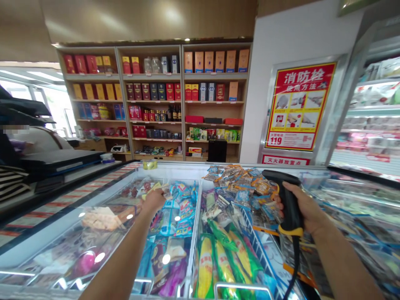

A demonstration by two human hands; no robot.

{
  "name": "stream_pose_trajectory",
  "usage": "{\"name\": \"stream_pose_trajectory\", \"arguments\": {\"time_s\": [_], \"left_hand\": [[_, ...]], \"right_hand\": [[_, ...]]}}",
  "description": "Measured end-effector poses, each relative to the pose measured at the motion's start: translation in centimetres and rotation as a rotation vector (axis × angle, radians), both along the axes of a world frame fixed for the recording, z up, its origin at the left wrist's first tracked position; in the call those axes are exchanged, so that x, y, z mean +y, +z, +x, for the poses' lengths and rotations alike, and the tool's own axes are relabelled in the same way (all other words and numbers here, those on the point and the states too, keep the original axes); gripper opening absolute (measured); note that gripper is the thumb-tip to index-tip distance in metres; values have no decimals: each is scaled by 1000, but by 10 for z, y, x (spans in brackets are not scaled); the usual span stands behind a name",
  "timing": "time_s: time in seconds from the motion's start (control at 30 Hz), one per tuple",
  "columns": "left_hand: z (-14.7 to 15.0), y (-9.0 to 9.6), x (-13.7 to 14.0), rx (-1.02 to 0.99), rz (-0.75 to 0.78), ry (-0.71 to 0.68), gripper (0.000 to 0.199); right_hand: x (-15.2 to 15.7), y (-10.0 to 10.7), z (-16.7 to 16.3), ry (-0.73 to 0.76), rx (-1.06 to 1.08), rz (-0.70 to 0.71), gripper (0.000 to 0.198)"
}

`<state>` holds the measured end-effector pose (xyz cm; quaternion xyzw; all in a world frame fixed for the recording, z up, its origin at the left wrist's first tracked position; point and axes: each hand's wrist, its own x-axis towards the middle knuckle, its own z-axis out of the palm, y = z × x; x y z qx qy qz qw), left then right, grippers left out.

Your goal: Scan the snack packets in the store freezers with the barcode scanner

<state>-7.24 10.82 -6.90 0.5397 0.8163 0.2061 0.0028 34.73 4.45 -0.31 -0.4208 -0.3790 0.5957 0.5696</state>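
Note:
My right hand (pixel 308 208) is wrapped round the handle of a black barcode scanner (pixel 290 204) with yellow trim, its cable hanging down. The scanner's head points left, over a heap of small clear-and-orange snack packets (pixel 240 183) on the freezer. On the left, my left hand (pixel 154 199) reaches forward over the freezer, back of the hand towards me, fingers curled. Pale yellowish packaging (pixel 150 188) shows by its fingertips; what the fingers hold is hard to make out. Blue ice cream packets (pixel 181 208) lie beside and below that hand.
Green-and-yellow corn-shaped packs (pixel 221 262) fill a wire basket in the chest freezer (pixel 195 233). A counter with black equipment (pixel 59 160) and a person's sleeve (pixel 40 137) are at left. Shelves of boxes (pixel 153 91) stand behind, and a glass-fronted cooler (pixel 371 108) at right.

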Motion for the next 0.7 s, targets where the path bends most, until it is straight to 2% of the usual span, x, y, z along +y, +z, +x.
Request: {"name": "stream_pose_trajectory", "arguments": {"time_s": [0.07,0.13,0.23,0.27,0.43,0.5,0.6,0.7], "left_hand": [[7,5,-3,34,-52,-12,26],[20,10,-7,76,-42,16,30],[63,16,-10,154,132,25,39],[86,17,-10,160,194,-65,43],[224,8,-6,-121,250,-603,51],[263,2,-5,-162,222,-687,60],[283,-5,0,-214,151,-716,63],[266,-7,8,-366,187,-728,52]], "right_hand": [[0,0,1,6,5,0,15],[1,0,2,17,-3,-2,16],[3,2,3,34,-19,-2,19],[4,2,3,41,-19,4,20],[3,2,0,69,5,36,19],[1,1,-1,78,27,29,20],[-3,1,-1,72,46,4,21],[-6,1,-5,75,34,-13,23]]}}
